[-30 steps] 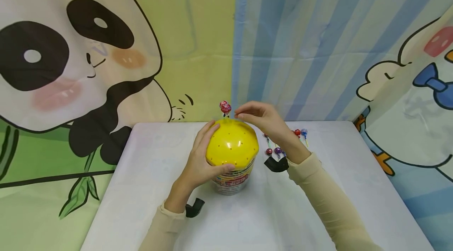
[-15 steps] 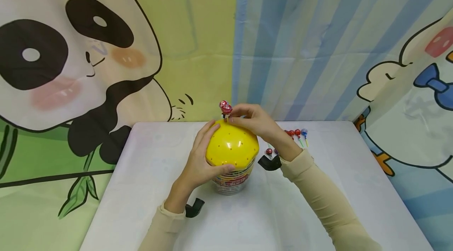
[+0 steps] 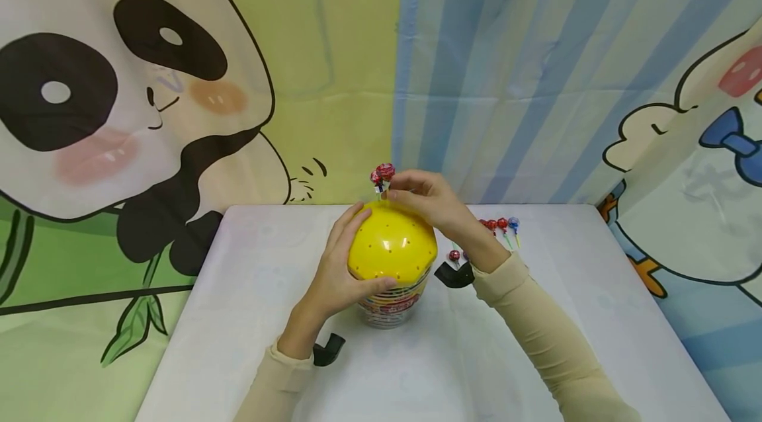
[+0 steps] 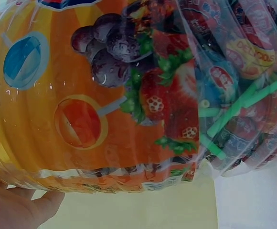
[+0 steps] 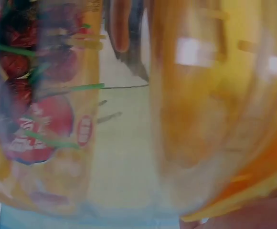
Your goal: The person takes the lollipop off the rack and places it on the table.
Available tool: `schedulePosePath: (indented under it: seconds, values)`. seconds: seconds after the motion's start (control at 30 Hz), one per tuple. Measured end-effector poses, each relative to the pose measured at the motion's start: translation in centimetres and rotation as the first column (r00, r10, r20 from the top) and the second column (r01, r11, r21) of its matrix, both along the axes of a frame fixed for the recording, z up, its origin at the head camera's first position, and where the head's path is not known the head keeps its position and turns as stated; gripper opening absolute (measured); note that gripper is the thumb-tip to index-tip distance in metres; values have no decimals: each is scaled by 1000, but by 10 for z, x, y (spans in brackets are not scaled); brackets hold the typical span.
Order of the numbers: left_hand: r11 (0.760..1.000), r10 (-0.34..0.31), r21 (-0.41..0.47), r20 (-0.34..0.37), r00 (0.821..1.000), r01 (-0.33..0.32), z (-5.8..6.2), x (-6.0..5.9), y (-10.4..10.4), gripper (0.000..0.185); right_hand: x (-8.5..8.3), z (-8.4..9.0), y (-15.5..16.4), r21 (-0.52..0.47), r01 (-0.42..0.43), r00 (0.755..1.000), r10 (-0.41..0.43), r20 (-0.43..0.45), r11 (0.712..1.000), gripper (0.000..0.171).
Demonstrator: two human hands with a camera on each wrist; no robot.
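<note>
A clear plastic candy jar [image 3: 389, 306] with a yellow domed lid [image 3: 389, 243] full of small holes stands on the table. My left hand [image 3: 339, 263] grips the lid from the left, thumb across its front and fingers over its back left. At the lid's far side, my right hand [image 3: 425, 200] pinches a red-wrapped lollipop [image 3: 386, 171] just below its head. Close beside it, another red lollipop [image 3: 376, 177] stands up from the lid. Wrapped lollipops show through the jar wall [image 4: 243, 95] in the left wrist view. The right wrist view is blurred.
To the right of the jar, several loose lollipops [image 3: 503, 223] lie on the white table [image 3: 506, 356], partly hidden by my right forearm. Behind the table hangs a cloth printed with a panda [image 3: 178, 144] and blue stripes.
My right hand has moved left to the lollipops at the lid's far side and pinches one. That lollipop's head has risen slightly. My left hand keeps its hold.
</note>
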State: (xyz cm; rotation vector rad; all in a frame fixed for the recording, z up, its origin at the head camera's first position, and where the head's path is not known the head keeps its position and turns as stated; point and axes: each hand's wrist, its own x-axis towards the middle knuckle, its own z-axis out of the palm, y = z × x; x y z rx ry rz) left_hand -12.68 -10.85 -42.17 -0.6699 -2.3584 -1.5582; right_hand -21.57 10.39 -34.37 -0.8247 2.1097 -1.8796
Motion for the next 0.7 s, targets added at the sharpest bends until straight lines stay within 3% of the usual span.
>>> schedulePosePath:
  seconds: [0.27, 0.5, 0.7]
  values:
    - [1000, 14, -1, -17, 1000, -14, -1, -1, 2, 103, 7, 6, 28, -57, 88, 996, -90, -22, 994, 16]
    - [1000, 19, -7, -7, 1000, -19, -1, -1, 3, 103, 16, -10, 71, 13, 224, 973, -223, -62, 975, 24]
    - [1000, 20, -2, -13, 1000, -20, -2, -1, 2, 103, 24, -38, 112, 191, 387, 922, -382, -65, 902, 37]
